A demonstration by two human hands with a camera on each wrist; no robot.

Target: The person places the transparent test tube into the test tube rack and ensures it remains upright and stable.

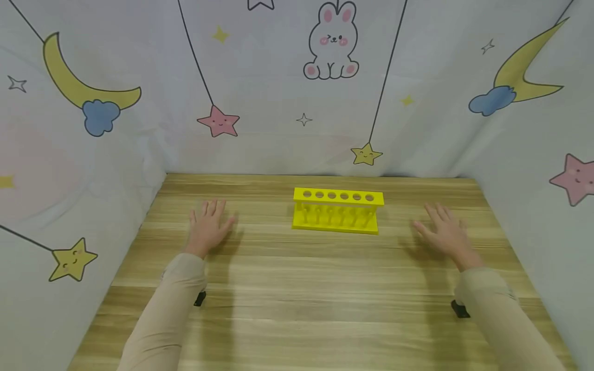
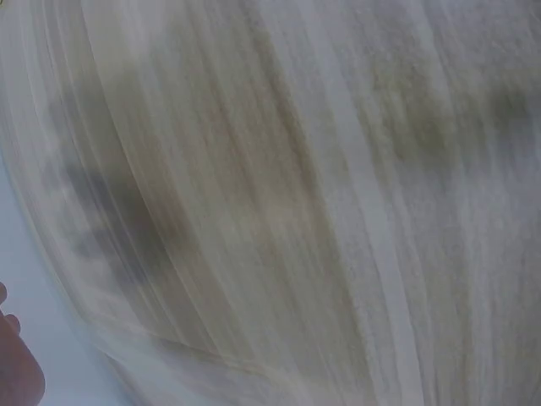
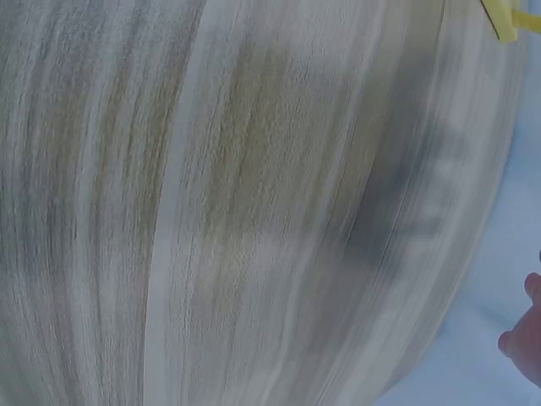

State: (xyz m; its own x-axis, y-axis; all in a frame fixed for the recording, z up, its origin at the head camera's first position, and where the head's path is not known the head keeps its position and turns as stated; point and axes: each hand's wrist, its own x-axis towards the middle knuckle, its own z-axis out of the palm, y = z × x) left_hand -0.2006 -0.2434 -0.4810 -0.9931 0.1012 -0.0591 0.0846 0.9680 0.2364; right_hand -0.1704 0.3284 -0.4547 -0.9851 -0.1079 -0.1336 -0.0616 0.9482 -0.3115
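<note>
A yellow test tube rack (image 1: 335, 230) stands toward the back of the wooden table, with a row of round holes in its top plate and a row of pegs below. My left hand (image 1: 210, 229) is to its left, fingers spread and holding nothing. On the rack's other side, my right hand (image 1: 445, 232) also has its fingers spread, with nothing in it. Both hands cast shadows on the wood. In the right wrist view a corner of the rack (image 3: 500, 19) shows at the top right. Only fingertips (image 2: 17, 364) appear in the left wrist view.
The wood-grain table (image 1: 325, 288) reaches back to a white curtain (image 1: 278, 149) printed with moons, stars and a rabbit. More of this cloth hangs along the left and right sides. A small black device (image 1: 460, 309) sits at the right wrist, another (image 1: 200, 299) at the left.
</note>
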